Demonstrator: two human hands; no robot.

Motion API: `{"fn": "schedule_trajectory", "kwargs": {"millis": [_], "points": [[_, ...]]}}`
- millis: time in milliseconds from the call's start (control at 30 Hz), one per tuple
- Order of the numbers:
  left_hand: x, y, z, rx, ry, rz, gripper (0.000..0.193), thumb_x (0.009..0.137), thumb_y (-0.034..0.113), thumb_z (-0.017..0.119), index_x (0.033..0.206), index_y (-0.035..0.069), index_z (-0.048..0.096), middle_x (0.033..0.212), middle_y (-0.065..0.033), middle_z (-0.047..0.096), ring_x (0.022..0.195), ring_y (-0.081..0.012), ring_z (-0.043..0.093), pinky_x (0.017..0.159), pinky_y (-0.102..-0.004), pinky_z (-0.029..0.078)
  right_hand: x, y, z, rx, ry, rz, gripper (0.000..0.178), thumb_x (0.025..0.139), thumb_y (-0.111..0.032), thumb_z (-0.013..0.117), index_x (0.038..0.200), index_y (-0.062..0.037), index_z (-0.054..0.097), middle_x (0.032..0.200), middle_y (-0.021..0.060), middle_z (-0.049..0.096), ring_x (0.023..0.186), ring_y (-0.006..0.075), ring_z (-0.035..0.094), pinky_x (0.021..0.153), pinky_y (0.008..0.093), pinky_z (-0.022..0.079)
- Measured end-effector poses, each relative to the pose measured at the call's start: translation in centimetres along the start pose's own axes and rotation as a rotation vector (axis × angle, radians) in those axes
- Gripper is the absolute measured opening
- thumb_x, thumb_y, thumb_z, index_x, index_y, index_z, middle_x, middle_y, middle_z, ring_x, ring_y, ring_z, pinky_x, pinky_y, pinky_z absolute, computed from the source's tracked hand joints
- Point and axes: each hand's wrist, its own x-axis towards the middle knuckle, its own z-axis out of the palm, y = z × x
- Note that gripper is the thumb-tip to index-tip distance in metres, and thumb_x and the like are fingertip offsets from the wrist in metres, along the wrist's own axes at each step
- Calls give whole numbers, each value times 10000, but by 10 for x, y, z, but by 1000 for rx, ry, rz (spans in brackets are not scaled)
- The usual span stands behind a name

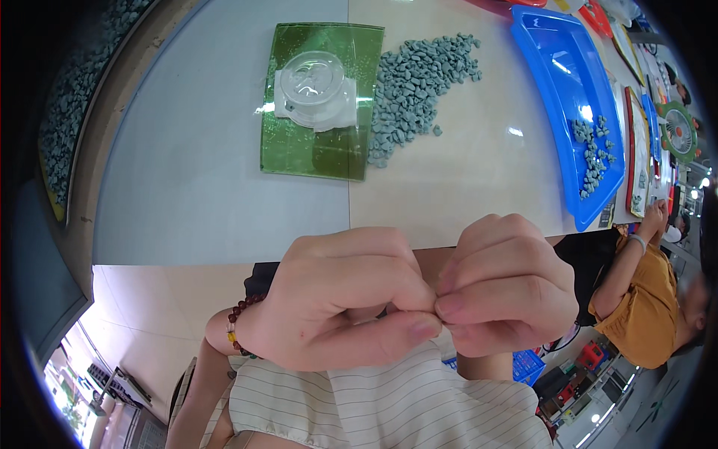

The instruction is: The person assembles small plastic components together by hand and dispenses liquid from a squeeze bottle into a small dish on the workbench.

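My left hand (351, 295) and my right hand (512, 288) meet fingertip to fingertip in front of the table's near edge. Both are closed in a pinch, and whatever lies between the fingertips is too small or hidden to make out. A red-brown bead bracelet (235, 325) circles my left wrist. Beyond the hands, a heap of small grey-green stones (419, 86) is spread on the table (464, 179). Left of the heap, touching it, lies a shiny green rectangular slab (310, 161). On it a round clear plastic container (314, 78) rests over a white pad (345, 108).
A blue plastic tray (561, 112) with several grey-green stones (594, 153) stands on the table's right side. Farther right are a green fan (679, 131) and a seated person in a mustard top (643, 307). More grey-green stones (71, 112) fill a container at the far left.
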Motion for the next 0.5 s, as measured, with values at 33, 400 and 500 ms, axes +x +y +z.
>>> {"fn": "schedule_trajectory", "kwargs": {"millis": [33,400,500], "points": [[1,0,0,-23,-8,-11,121,729,93,642,704,-21,609,660,-78,536,493,-103,441,425,-218,331,0,-1,-1,-12,-17,-4,183,706,-156,699,743,3,618,699,91,578,608,169,527,498,248,404],[-5,-2,-3,-52,45,6,73,731,76,649,736,8,620,657,-51,534,505,-103,462,433,-221,338,0,-6,4,-149,-24,-74,157,681,-131,686,717,-11,591,701,100,584,587,178,525,491,259,408],[-9,-1,-10,-202,64,-17,42,756,29,608,793,22,625,715,-41,549,563,-95,466,483,-227,350,14,-2,18,-317,86,-162,151,676,-117,681,712,-15,574,673,96,573,580,181,523,488,265,409]]}}
